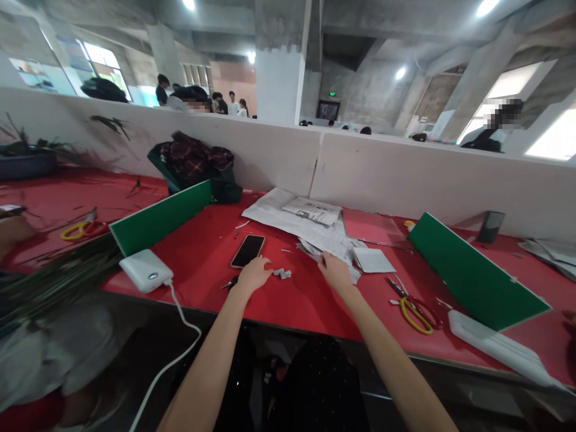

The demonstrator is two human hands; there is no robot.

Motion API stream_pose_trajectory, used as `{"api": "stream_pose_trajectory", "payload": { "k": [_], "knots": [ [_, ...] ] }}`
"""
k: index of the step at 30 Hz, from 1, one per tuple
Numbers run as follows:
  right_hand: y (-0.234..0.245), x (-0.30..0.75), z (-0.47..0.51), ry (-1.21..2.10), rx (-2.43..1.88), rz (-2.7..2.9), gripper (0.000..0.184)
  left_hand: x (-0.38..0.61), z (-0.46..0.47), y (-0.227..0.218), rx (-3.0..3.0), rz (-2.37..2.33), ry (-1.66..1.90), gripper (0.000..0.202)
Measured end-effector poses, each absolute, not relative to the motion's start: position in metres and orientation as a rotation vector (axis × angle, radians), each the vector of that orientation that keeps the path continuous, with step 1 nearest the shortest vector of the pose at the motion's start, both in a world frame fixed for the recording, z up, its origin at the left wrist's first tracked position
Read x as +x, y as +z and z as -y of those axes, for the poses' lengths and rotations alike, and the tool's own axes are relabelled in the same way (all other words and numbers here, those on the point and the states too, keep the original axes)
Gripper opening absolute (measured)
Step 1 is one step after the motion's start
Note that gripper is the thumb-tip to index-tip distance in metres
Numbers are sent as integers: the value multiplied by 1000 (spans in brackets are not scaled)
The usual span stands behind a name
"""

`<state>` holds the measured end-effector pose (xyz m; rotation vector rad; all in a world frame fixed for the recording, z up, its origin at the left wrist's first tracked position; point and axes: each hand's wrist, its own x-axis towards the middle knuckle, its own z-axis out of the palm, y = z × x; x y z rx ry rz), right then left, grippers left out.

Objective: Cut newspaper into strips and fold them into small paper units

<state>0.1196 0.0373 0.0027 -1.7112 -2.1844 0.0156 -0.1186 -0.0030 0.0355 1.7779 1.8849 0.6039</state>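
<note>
Red tabletop (198,255), green upright dividers (162,217) (477,276) on both sides, presumably there to mark off one person's space. Small paper scraps (283,274) sit between the two hands, just beyond the left fingertips, so within reach of either. Left hand (254,273) hovers or rests just below the phone (248,251); fingers slightly apart, pointing inward at the scraps, nothing seen in the grasp. Can't tell if it touches the table. Right hand (335,270) is at the near edge of the loose newsprint (274,209), fingers bent; can't tell whether they pinch a piece or just lie on it. Newsprint is spread toward the back partition (382,174), with a folded newspaper (314,210) lying on top; likely pushed back to free up the front. White folded paper (375,260) lies just right of that pile. Scissors (406,296) farther right, blades away, handles toward the person: looks parked for an easy right-hand pickup. White power bank (146,270) is at the front left edge, probably so the cable (182,312) can drop off the table without crossing the work area.
</note>
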Motion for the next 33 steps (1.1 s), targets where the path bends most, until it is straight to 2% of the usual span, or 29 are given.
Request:
{"api": "stream_pose_trajectory", "payload": {
  "k": [3, 7, 15, 17, 21, 23, 28, 33],
  "knots": [
    [15, 131, -42, 17, -1752, 2060, 23, -117, 5, 34, 1848, -1795, 604, 26],
    [33, 143, -41, 40, -1716, 1964, 23, -117, 4, 35, 1888, -1850, 642, 34],
    [43, 162, -38, -168, -1494, 1762, 26, -115, 0, 35, 1902, -1920, 572, 34],
    [37, 167, -41, -58, -1564, 1768, 30, -115, 0, 34, 1907, -1923, 535, 35],
    [14, 170, -47, 470, -1522, 1874, 38, -116, 1, 31, 1914, -1916, 472, 32],
    [0, 169, -47, 607, -1463, 1899, 39, -114, 1, 28, 1925, -1897, 472, 29],
    [-15, 168, -43, 768, -1409, 1855, 37, -105, -3, 24, 1931, -1861, 573, 28],
    [5, 172, -27, 716, -1393, 1799, 36, -76, -5, 29, 1895, -1751, 778, 35]
  ]
}}
